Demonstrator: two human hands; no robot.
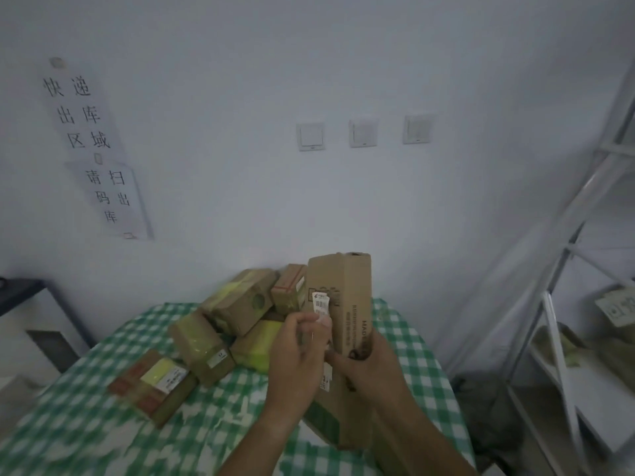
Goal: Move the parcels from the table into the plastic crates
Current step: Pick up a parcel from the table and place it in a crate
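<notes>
A tall brown cardboard parcel stands tilted above the table with the green checked cloth. My right hand grips its lower part from the right side. My left hand pinches a small white barcode label against the parcel's front face. Several smaller brown parcels with yellow tape lie heaped on the table behind and to the left. One flat parcel with red marks lies nearest the left front. No plastic crate is in view.
A white metal shelf rack with packages stands at the right. The white wall behind carries three light switches and paper signs. A dark-topped cabinet sits at the far left.
</notes>
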